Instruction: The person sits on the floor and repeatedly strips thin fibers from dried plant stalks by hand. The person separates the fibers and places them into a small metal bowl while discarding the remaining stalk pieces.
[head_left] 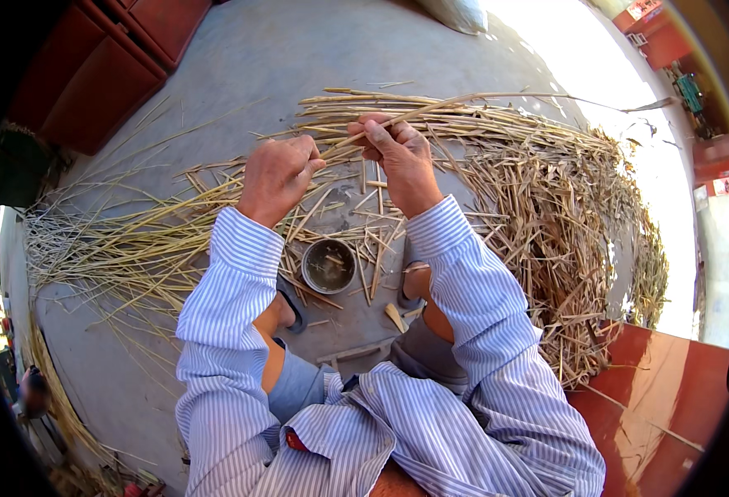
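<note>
Straw stalk (431, 106), long and pale, runs from between both hands away to the right, over the heap. The left hand (277, 176) is curled into a fist around its near end, and the right hand (399, 153) pinches it between thumb and fingertips just beside the left. Beneath the hands loose split stalks (356, 211) litter the concrete floor (298, 58). Nearer the person, between the sandalled feet, sits a small round metal bowl (329, 266). Right of the right hand lies a thick heap of straw (563, 215); left of the left hand, thinner stalks (116, 240) fan outward.
</note>
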`<state>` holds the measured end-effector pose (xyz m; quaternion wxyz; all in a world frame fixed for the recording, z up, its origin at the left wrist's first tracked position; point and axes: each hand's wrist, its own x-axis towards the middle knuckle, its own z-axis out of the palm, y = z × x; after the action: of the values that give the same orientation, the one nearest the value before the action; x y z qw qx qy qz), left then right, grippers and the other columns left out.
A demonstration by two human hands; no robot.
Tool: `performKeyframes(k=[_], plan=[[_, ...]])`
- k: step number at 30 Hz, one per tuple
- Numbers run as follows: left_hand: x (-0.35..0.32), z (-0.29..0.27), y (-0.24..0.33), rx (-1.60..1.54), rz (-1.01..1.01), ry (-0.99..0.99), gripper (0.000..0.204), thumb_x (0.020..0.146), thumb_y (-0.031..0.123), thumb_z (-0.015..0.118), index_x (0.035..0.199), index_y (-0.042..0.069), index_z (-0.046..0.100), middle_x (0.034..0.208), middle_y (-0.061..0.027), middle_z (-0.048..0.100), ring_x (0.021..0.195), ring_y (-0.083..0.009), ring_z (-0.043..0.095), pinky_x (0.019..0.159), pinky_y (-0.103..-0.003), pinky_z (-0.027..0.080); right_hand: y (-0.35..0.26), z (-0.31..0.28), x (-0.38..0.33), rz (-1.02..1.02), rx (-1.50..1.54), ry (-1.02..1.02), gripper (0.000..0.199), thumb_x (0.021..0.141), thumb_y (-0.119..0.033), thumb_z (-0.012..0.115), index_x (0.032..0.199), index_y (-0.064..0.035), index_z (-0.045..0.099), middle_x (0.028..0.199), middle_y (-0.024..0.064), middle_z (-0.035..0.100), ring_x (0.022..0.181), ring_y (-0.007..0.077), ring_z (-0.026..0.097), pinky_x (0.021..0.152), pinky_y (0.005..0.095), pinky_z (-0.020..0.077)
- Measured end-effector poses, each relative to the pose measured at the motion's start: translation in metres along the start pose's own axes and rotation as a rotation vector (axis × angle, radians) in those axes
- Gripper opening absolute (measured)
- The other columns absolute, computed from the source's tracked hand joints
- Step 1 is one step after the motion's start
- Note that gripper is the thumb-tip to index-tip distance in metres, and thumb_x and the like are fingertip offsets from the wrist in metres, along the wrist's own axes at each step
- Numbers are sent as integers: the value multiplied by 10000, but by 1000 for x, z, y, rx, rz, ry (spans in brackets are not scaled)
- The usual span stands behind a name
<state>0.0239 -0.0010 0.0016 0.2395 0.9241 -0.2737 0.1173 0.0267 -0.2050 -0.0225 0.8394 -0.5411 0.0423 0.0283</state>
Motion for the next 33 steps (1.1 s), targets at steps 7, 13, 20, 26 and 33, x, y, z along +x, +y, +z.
performKeyframes(k=[7,13,20,26,33], plan=[[1,1,4,5,-51,27,171,782,177,739,781,57,617,707,-126,645,664,-335,614,581,-436,446,2,8,0,31,-106,160,255,898,-307,715,923,-59,660,861,61,722,713,120,670,638,236,490],[-12,-12,-20,93,-47,-27,207,805,201,717,779,63,565,691,-131,618,691,-346,605,649,-450,429,-21,-23,16,-143,15,356,226,882,-243,738,832,-47,638,730,47,678,597,99,612,530,210,454],[-27,-22,-28,113,-112,-47,194,818,215,705,817,65,582,712,-94,628,684,-313,589,646,-423,382,-35,-73,18,-175,177,394,191,910,-235,706,924,-56,640,806,36,690,656,97,642,543,188,480],[2,-8,5,-50,-57,68,170,852,214,683,804,67,613,732,-91,647,674,-301,582,629,-397,372,-27,-43,9,-147,177,300,177,923,-231,687,948,-60,647,849,53,705,687,103,651,588,192,508],[11,-7,-5,-30,-21,73,124,821,166,714,808,72,635,700,-98,645,637,-295,589,605,-403,428,-30,-57,10,-86,299,112,173,945,-172,646,1078,-62,629,1020,79,702,841,103,648,688,205,535]])
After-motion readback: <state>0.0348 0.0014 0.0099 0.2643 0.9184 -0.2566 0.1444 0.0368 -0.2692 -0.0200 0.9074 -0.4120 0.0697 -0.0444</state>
